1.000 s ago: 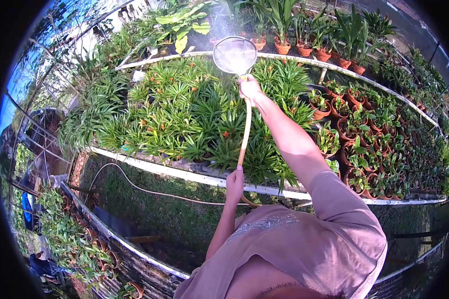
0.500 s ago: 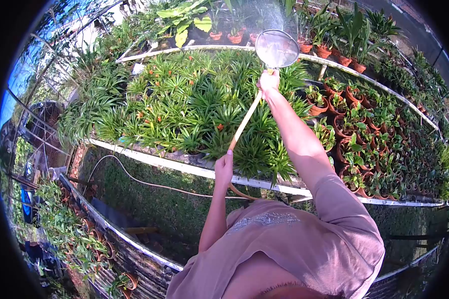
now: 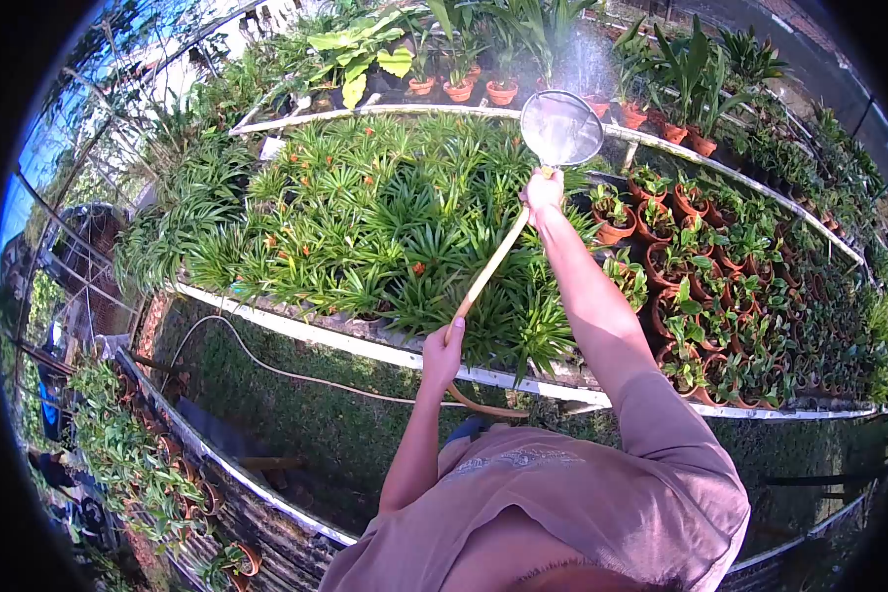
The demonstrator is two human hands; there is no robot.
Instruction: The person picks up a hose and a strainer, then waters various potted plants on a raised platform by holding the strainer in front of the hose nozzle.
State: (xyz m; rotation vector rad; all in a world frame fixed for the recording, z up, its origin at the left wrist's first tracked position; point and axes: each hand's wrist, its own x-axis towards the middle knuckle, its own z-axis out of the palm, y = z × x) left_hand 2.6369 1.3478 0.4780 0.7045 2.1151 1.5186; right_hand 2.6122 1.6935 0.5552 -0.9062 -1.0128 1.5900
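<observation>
My right hand is closed round the neck of a wide, round watering rose, held out at arm's length over the plant bench. A fine water spray leaves the rose towards the potted plants at the back. From the rose a yellowish garden hose slopes down to my left hand, whose fingers wrap round it. Below that hand the hose bends towards my body and trails off along the grass. Leafy green plants with orange blooms spread beneath the hose.
To the right stand many small plants in clay pots. A white bench edge runs across in front of me. More potted plants fill a lower-left bench with a metal rim. Taller potted plants line the back.
My right hand has shifted the watering rose slightly right and lower in view, the spray moving rightward with it. Both hands keep their hold. The whole view has also shifted a little.
</observation>
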